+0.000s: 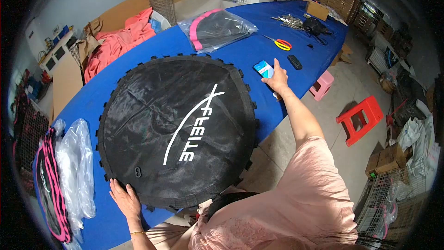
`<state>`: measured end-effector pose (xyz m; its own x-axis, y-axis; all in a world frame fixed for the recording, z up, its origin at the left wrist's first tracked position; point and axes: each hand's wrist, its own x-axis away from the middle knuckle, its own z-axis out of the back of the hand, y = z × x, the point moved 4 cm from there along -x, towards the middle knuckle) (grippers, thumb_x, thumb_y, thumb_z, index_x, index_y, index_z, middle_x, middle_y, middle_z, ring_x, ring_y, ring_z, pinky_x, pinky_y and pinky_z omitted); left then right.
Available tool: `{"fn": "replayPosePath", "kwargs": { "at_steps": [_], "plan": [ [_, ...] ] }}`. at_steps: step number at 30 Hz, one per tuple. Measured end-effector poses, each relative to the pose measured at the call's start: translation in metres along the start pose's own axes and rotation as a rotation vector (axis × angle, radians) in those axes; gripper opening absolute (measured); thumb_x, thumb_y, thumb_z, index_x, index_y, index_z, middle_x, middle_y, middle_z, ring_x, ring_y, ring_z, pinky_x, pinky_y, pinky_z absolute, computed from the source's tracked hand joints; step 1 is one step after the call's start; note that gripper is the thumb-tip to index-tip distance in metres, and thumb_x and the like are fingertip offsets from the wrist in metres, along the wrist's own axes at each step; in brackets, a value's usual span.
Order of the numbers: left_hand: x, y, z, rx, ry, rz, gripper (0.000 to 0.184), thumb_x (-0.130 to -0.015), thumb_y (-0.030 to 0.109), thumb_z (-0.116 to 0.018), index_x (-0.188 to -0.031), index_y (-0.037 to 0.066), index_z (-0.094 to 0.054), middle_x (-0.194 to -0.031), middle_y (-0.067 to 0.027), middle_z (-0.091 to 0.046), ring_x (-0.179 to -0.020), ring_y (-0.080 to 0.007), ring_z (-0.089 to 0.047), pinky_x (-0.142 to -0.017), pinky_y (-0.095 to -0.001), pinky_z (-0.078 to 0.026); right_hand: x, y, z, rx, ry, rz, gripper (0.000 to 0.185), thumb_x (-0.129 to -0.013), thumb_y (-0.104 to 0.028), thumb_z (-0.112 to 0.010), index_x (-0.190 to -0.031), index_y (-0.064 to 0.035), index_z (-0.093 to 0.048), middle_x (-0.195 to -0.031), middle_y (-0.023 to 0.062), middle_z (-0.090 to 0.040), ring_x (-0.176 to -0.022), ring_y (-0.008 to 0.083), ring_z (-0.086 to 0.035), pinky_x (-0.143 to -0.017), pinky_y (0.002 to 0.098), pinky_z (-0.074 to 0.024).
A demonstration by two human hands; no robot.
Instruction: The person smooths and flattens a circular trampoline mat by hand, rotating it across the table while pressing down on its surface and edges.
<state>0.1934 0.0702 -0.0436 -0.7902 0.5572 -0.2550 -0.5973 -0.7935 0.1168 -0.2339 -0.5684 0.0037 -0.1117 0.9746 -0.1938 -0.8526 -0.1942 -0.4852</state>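
Note:
A large round black trampoline mat [143,111] with short tabs around its rim and white lettering lies on the blue-covered table. My left hand [125,199] rests on the mat's near left edge, its fingers stretched out and holding nothing. A small black ring-like piece [138,172] lies on the mat just beyond those fingers. Beyond the mat's right side, my right hand [277,79] has its thumb and fingers around the near end of a smartphone [262,68] with a lit screen. Close to its fingertips is a small black object [294,62].
Yellow-and-red-handled scissors [282,44], a bagged black-and-pink mat [217,28] and a heap of metal parts [290,21] lie farther back. Clear plastic bags [76,171] and a pink-edged mat [48,185] are at left. Red [360,119] and pink [321,84] stools stand on the floor.

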Motion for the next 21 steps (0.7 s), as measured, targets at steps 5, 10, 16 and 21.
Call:
{"fn": "replayPosePath", "kwargs": {
  "at_steps": [5,10,16,21],
  "plan": [
    [0.0,-0.002,-0.002,-0.006,0.008,-0.008,0.059,-0.11,0.034,-0.043,-0.157,-0.002,-0.034,-0.166,-0.0209,-0.034,-0.155,-0.0364,-0.029,-0.127,-0.0531,-0.018,0.021,-0.015,0.005,0.046,0.261,0.385,0.116,-0.07,-0.016,-0.092,-0.163,-0.0083,-0.024,-0.137,0.0209,-0.058,-0.131,0.0406,-0.051,-0.113,0.0512,-0.0388],
    [0.0,-0.002,-0.002,-0.006,0.008,-0.005,0.06,-0.11,0.034,-0.042,-0.156,-0.002,-0.034,-0.165,-0.0214,-0.034,-0.154,-0.0368,-0.029,-0.127,-0.0533,-0.018,0.028,-0.014,0.004,0.015,0.343,0.479,0.114,-0.071,-0.014,-0.091,-0.163,-0.0078,-0.024,-0.138,0.0195,-0.056,-0.13,0.0399,-0.051,-0.114,0.0511,-0.0372],
    [0.0,-0.002,-0.001,-0.002,0.005,-0.007,0.06,-0.11,0.035,-0.042,-0.157,-0.002,-0.034,-0.165,-0.0215,-0.034,-0.155,-0.0372,-0.029,-0.127,-0.0531,-0.018,0.03,-0.014,0.004,0.013,0.369,0.522,0.112,-0.071,-0.014,-0.09,-0.163,-0.0082,-0.025,-0.141,0.0194,-0.054,-0.13,0.0402,-0.05,-0.115,0.0511,-0.0365],
    [-0.001,-0.003,-0.003,0.0,0.002,-0.004,0.06,-0.11,0.035,-0.042,-0.157,-0.002,-0.033,-0.166,-0.0209,-0.033,-0.155,-0.0364,-0.029,-0.127,-0.0526,-0.017,0.032,-0.016,0.007,0.045,0.361,0.512,0.111,-0.071,-0.016,-0.089,-0.162,-0.0091,-0.027,-0.141,0.0195,-0.055,-0.13,0.0398,-0.05,-0.114,0.051,-0.0364]
  ]
}}
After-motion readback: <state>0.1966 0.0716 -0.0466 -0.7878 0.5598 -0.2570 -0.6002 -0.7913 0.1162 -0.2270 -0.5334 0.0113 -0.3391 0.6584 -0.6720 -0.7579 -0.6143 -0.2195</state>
